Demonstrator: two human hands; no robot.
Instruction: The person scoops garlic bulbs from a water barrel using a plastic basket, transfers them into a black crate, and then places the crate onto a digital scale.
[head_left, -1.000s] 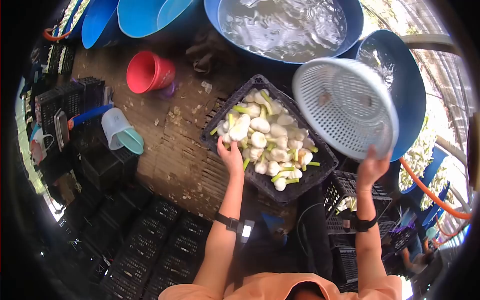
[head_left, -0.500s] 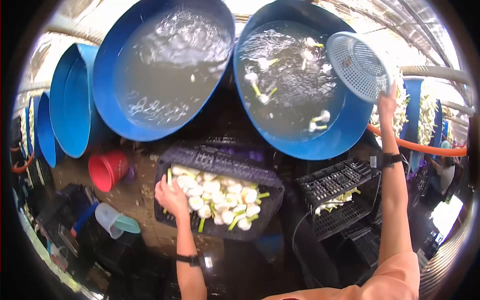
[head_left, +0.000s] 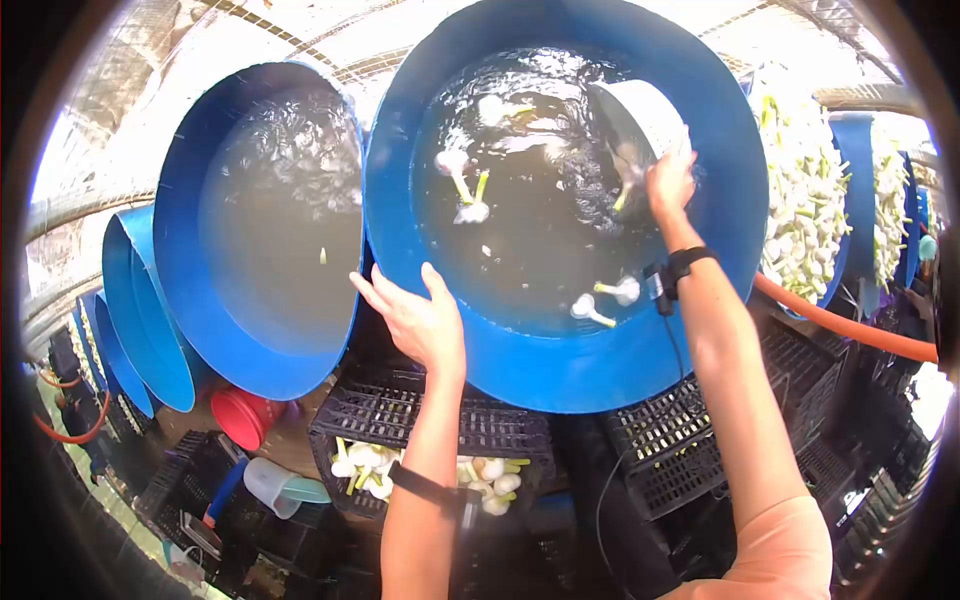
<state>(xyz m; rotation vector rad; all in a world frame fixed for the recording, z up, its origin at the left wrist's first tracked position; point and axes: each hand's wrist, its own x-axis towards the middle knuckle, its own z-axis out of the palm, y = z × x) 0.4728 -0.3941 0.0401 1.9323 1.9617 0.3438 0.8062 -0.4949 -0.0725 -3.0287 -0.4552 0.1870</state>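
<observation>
Our right hand (head_left: 668,180) is closed on the rim of the pale plastic colander (head_left: 640,120), which now sits tipped into the water of the big blue tub (head_left: 560,360); half a second ago we held it in the air above that tub's far edge. So the scooping has begun, and the loose bulbs (head_left: 610,298) floating near the tub's near side are what we are after. Our left hand (head_left: 415,315) has left the black crate (head_left: 420,415) it was gripping and hovers open, fingers spread, holding nothing, just over the tub's near-left rim.

Left of the tub stands a second blue tub (head_left: 190,300) of water, nearly free of bulbs. Below the tub's near rim the crate holds washed bulbs. Right of the tub, heaps of white bulbs (head_left: 800,190) are stacked, with an orange hose (head_left: 850,325) running under them. A red bucket (head_left: 245,420) lies below the second tub. Nothing blocks the colander.
</observation>
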